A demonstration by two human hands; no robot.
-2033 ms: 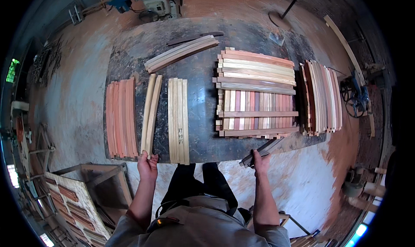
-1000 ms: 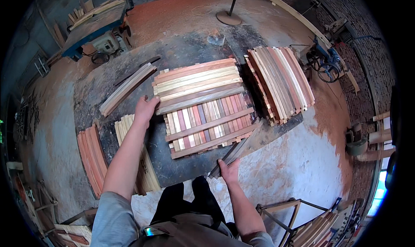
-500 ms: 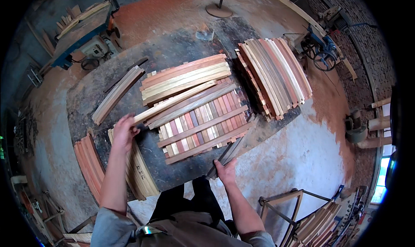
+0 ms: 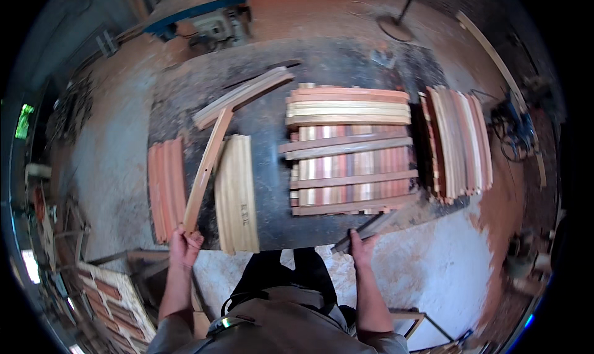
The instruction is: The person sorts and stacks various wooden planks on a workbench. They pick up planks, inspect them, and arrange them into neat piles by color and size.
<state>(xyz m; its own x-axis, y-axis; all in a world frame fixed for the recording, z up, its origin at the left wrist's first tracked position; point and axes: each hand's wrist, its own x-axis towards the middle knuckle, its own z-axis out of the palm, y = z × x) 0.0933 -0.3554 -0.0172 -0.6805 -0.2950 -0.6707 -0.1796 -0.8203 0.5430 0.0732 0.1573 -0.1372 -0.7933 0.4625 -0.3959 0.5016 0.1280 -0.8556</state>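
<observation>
My left hand is closed round the near end of a long light-brown wooden strip. This strip slants away between a pile of reddish strips and a pile of pale strips, its far end by a slanted bundle of strips. At the table's front edge, my right hand grips a dark wooden strip, its thumb on top. Beyond that hand lies a stack of multicoloured strips with several brown strips laid across it.
All of this lies on a dark worn table. Pale and reddish strips are piled behind the central stack, and another tall stack stands at the right. A blue-edged machine table is at the far left, a round-based stand at the back.
My view has turned left. The left hand has drawn its strip off the central stack and swung it to the left, over the side piles. My right hand keeps hold of the dark strip.
</observation>
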